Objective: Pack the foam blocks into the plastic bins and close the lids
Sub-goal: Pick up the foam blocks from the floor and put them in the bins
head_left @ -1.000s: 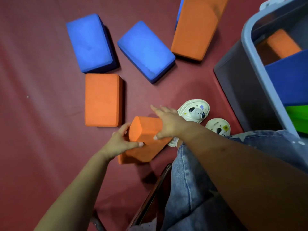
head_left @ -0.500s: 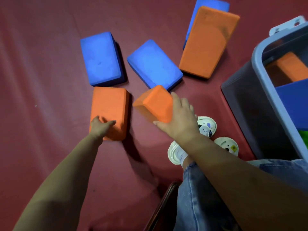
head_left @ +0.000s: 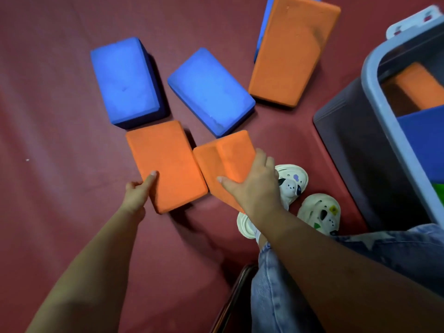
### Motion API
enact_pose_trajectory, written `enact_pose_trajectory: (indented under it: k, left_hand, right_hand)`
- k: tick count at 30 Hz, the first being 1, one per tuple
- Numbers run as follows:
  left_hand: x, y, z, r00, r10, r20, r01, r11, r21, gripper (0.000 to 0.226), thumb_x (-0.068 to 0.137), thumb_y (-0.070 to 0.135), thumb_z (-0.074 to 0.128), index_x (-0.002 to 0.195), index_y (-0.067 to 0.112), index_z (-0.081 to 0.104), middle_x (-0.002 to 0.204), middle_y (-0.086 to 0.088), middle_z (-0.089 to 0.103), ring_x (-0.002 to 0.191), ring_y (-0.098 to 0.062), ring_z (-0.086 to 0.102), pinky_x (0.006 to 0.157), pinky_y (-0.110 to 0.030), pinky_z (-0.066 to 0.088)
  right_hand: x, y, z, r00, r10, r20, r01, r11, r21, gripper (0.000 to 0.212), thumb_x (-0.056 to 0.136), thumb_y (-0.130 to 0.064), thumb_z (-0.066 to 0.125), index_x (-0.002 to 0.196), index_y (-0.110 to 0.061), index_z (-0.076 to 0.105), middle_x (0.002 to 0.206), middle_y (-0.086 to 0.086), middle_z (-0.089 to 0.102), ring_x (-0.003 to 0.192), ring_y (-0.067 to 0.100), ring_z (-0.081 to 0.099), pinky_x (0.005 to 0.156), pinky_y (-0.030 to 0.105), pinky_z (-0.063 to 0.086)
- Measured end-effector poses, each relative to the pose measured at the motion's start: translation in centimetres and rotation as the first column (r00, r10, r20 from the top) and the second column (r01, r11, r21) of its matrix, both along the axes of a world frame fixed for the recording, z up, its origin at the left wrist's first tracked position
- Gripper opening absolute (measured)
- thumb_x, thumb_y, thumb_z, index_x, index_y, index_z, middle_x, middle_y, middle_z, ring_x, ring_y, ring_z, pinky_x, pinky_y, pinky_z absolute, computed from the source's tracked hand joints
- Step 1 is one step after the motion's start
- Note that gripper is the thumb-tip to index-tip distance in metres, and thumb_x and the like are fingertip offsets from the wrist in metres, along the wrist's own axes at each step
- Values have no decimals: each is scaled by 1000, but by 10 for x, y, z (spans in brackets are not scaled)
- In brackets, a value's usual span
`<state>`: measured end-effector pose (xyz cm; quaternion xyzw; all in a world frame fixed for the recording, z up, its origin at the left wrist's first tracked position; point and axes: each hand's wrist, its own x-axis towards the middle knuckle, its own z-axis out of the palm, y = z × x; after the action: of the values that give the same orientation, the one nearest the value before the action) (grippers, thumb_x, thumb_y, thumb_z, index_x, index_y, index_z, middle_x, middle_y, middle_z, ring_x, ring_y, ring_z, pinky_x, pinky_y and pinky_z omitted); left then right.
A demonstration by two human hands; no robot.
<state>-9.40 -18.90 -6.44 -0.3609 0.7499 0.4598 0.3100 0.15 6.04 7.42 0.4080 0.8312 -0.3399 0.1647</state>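
While the right hand (head_left: 254,186) grips a tilted orange foam block (head_left: 225,164), thumb on its near face and fingers wrapped over the far side, the block's long axis slants from the floor near the shoes up and away toward the blue blocks. It sits just beside a flat orange block (head_left: 165,164), their edges touching or nearly so. That flat one lies with its long axis running away from the person, leaning slightly left, and the left hand (head_left: 138,193) holds its near left corner, thumb laid on the top face; the other fingers are hidden underneath.

All the blocks are matte, slightly grainy foam bricks with softened edges. 2 blue blocks lie beyond: a left blue block (head_left: 125,80) touching the flat orange one's far end, and a middle blue block (head_left: 211,90) angled diagonally. Farther right, a large orange block (head_left: 293,51) leans over another blue block (head_left: 264,27).

At the right stands a grey plastic bin (head_left: 374,75), smooth-rimmed, already holding orange, blue and green foam. White clogs (head_left: 319,212) and denim-clad legs (head_left: 312,284) sit between the hands and the bin, on a dark red floor mat (head_left: 48,116).
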Motion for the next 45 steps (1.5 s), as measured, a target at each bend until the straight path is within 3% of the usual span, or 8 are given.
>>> enact_pose_trajectory:
  k: [4,11,16,20,25,33,39,45]
  left_hand:
    - [17,32,10,996,-3,-91,5,1000,12,75,72,40,81,121,19,28,125,-6,47,108,-23,56,86,-45,52]
    - [29,78,62,905,-322,-279,239,926,-294,79,71,26,82,132,8,35,132,-20,47,118,-35,51,98,-43,43]
    - [49,98,124,841,-435,-321,308,873,-377,76,76,37,76,139,29,35,129,-21,43,119,-40,46,100,-51,40]
    - [56,116,181,779,-451,-437,308,881,-361,74,78,38,73,141,38,34,128,-20,41,121,-38,45,100,-50,39]
    - [64,163,259,604,-500,-621,399,864,-307,76,78,33,75,143,34,36,131,-19,41,118,-34,47,104,-44,36]
    - [122,276,355,259,-555,-790,641,711,-289,75,75,37,77,139,39,38,126,-8,41,114,-26,51,99,-37,40]
    - [163,360,386,-4,-691,-723,668,536,-516,76,71,45,76,138,40,41,128,-13,44,120,-33,47,101,-48,38]
    - [162,419,371,-83,-783,-616,629,439,-642,77,71,44,77,138,37,41,128,-17,43,119,-37,46,98,-49,35]
  right_hand:
    - [2,-3,-5,997,-61,44,60,998,20,91,65,-51,79,134,-14,32,131,7,40,122,30,43,97,42,41]
    - [-4,2,9,990,-116,80,115,993,8,84,66,-47,78,131,-16,34,128,6,40,122,30,41,97,46,42]
    - [-3,25,42,968,-249,-28,248,968,-35,87,70,-47,75,137,-16,29,131,8,39,123,32,42,97,43,40]
    - [7,45,84,939,-269,-215,276,961,3,98,75,-50,69,149,-36,7,122,10,40,116,34,45,96,43,41]
    - [47,93,143,901,-154,-405,252,946,202,87,82,-51,60,147,-47,3,125,10,36,114,35,44,98,44,41]
    - [163,189,219,726,-303,-618,550,794,258,91,77,-49,68,148,-44,12,119,12,43,111,34,50,98,45,43]
    - [247,242,248,713,-327,-620,628,690,359,88,77,-49,67,147,-46,13,123,9,40,114,33,47,96,45,43]
    - [274,277,225,780,-361,-512,597,676,433,87,80,-49,65,147,-47,11,129,7,36,118,32,42,96,47,38]
